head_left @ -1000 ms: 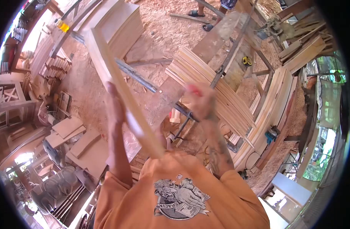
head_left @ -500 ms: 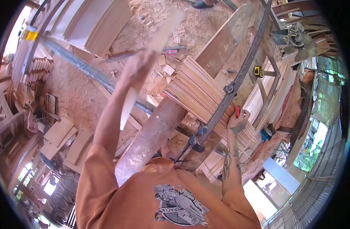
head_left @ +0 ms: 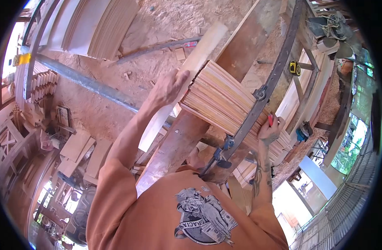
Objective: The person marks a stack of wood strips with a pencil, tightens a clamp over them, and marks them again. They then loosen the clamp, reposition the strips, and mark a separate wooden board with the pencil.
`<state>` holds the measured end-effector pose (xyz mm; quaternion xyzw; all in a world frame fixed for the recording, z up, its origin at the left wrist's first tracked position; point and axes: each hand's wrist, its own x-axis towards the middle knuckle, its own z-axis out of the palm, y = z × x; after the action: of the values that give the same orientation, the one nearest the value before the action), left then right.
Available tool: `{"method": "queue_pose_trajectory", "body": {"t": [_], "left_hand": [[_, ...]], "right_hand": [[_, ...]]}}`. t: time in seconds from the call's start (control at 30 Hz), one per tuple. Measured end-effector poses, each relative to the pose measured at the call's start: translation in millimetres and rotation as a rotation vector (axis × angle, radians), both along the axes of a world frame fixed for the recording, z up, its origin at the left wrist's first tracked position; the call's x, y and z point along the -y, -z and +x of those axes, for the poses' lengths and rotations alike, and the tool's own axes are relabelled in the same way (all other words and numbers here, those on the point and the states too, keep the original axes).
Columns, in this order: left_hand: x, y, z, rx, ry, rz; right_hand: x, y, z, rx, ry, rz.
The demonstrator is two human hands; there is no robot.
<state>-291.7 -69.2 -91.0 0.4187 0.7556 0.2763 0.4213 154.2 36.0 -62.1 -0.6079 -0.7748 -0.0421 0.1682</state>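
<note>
My left hand [head_left: 170,88] is closed on a long pale board [head_left: 209,41], which lies slantwise along the left end of a stack of thin wooden strips [head_left: 224,98]. Pinched in my right hand [head_left: 271,132] is a small red object [head_left: 270,120], perhaps a pencil or marker, close to the strips' right part. A long metal clamp bar [head_left: 278,66] crosses over the stack between my hands. Under the strips is a thick brown beam [head_left: 178,139].
Stacked boards [head_left: 93,29] stand at the upper left, above a metal pipe [head_left: 87,81]. A yellow tape measure [head_left: 294,68] lies right of the clamp bar. A blue tool [head_left: 303,131] sits farther right. Sawdust and offcuts cover the ground.
My left hand has brought the pale board down and right, against the end of the stack. My right hand stays by the strips with the red object; the whole view has shifted slightly.
</note>
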Motion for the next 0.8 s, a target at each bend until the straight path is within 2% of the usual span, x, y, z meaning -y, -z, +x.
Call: {"method": "queue_pose_trajectory", "body": {"t": [0.07, 0.2, 0.23, 0.27, 0.33, 0.43, 0.57, 0.67, 0.7, 0.8], "left_hand": [[4, 5, -14, 0.04, -0.101, -0.016], [-4, -21, -26, 0.106, -0.216, -0.043], [-7, -14, -19, 0.175, -0.184, -0.178], [-5, -6, 3, 0.135, -0.101, -0.005], [-4, 1, 2, 0.014, 0.044, -0.053], [-4, -8, -9, 0.072, -0.042, -0.103], [-6, -10, -23, 0.056, -0.111, -0.017], [-9, -9, 7, 0.006, 0.011, -0.074], [-5, -5, 8, -0.012, -0.007, 0.02], [1, 0, -7, 0.031, 0.034, -0.044]], "right_hand": [[-3, 2, 1, -0.01, -0.006, 0.004], [-5, 3, 1, -0.014, -0.041, -0.016], [-5, 5, 6, 0.005, -0.034, -0.037], [-6, 7, 9, 0.023, -0.028, -0.055], [-8, 9, 11, 0.014, -0.023, -0.078], [-8, 8, 11, 0.015, -0.018, -0.089], [-7, 5, 9, 0.027, -0.012, -0.095], [-8, 7, 11, -0.003, -0.035, -0.072], [-8, 7, 13, -0.008, -0.047, -0.077], [-8, 8, 17, -0.017, -0.076, -0.074]]}}
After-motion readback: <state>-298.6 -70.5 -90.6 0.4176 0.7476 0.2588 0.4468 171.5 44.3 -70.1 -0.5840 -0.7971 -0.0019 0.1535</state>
